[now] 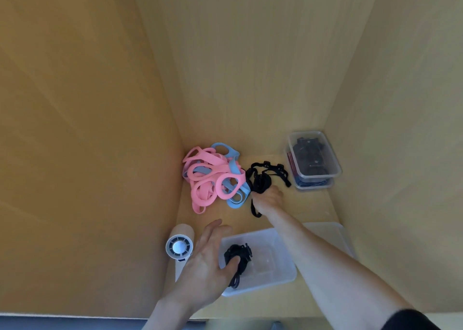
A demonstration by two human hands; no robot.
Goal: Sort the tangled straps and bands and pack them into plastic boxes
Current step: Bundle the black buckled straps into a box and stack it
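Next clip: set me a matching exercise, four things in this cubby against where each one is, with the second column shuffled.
Things:
1. pink and blue bands
2. white fan
3. stacked clear boxes
4. black strap tangle

Places:
A. back right corner
B. gripped by the right hand
C. back left corner
D. front left, beside the left hand

Pairs: 1-C, 2-D, 3-A, 4-B.
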